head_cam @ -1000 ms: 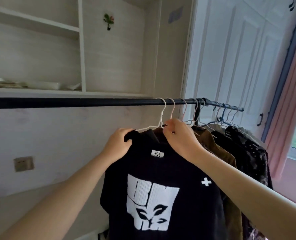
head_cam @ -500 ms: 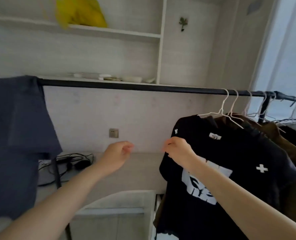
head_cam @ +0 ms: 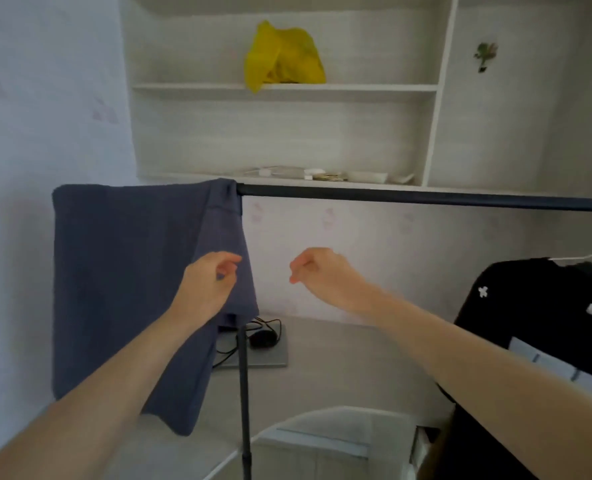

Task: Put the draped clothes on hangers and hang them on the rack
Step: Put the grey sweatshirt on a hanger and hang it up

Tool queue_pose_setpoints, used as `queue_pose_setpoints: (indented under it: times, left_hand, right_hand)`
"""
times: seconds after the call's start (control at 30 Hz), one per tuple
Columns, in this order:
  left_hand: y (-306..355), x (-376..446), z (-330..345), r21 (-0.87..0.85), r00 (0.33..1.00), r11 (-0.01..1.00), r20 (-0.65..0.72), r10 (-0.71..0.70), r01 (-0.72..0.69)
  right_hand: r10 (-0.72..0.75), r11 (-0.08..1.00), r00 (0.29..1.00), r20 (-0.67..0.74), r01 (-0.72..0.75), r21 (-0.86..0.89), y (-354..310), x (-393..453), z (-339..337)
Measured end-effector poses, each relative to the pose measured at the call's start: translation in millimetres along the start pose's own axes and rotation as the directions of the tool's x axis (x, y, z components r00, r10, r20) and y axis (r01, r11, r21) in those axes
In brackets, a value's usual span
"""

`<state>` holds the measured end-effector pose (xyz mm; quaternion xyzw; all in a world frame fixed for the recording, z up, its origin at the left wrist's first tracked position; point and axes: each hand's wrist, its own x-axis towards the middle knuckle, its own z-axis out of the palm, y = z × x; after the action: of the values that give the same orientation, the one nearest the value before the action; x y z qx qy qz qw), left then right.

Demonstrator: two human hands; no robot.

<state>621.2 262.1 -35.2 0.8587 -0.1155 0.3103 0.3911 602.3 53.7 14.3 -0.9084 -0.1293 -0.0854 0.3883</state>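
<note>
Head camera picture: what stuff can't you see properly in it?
- Black T-shirt: cut off by the right edge and crossed by the right forearm.
- White hanger: hook lies beyond the right edge.
- Small items on the lower shelf: too blurred to name.
- Left hand: contact with the blue garment unclear.

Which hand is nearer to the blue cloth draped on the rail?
Left. The left hand is in front of the blue cloth; the right hand hangs apart, to its right.
</note>
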Motion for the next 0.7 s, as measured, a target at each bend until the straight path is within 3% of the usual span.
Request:
queue_pose_setpoints:
  times: [0.1,0.23,0.37,0.47,0.57,0.7]
  left_hand:
    - [-28.7,40.6,-29.3,0.038,0.999,0.999,-0.050,-0.006,0.008]
    - [-57.3,90.0,-58.4,0.088,0.989,0.993,-0.116,0.095,-0.085]
    - [-76.5,135.5,-74.5,0.147,0.957,0.971,-0.195,0.217,-0.190]
    - [-87.6,166.0,-73.8,0.211,0.949,0.949,-0.166,0.269,-0.233]
    - [-98.9,181.7,-66.6,0.282,0.941,0.916,-0.099,0.323,-0.285]
    - [-117.1,180.7,-58.4,0.275,0.890,0.887,-0.168,0.424,-0.371]
  right_hand:
    - [-0.166,0.983,0.986,-0.032,0.163,-0.088,-59.0,47.4,10.3]
    - [-0.329,0.916,0.939,-0.095,0.294,-0.272,-111.3,108.1,25.8]
    - [-0.339,0.923,0.913,-0.225,0.277,-0.267,-130.6,164.5,31.3]
    - [-0.230,0.937,0.948,-0.220,0.155,-0.312,-134.6,191.8,30.6]
    - [0.024,0.908,0.997,-0.077,-0.054,-0.416,-133.6,204.8,31.1]
    - [0.412,0.862,0.896,0.167,-0.324,-0.390,-140.4,225.1,26.5]
